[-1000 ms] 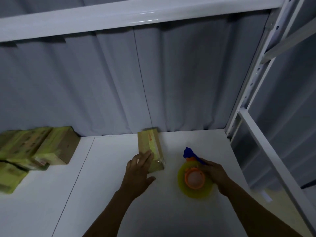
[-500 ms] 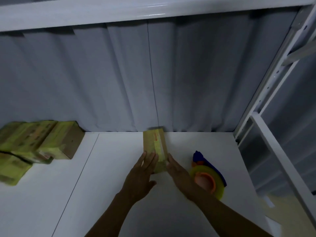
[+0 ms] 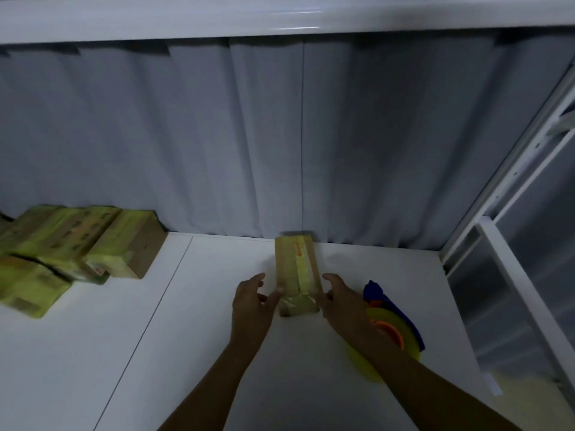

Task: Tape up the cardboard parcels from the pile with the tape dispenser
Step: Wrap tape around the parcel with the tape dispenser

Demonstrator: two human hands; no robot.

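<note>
1. Cardboard stock: the pile of parcels sits at the middle left of the frame on the white table, each wrapped in yellowish tape.
2. Left hand: grip partly open, fingertips touching the near left corner of the parcel at centre frame.
3. Parcel: it lies flat, long axis pointing away, with a tape strip along its top and over the near end.
4. Handling judgement: likely light and stiff; glossy tape may be slippery, so hold the bare cardboard side walls.
5. Right hand: grip partly open, fingers against the near right corner.
6. Tape dispenser: lower right, resting on the table, unheld.
</note>
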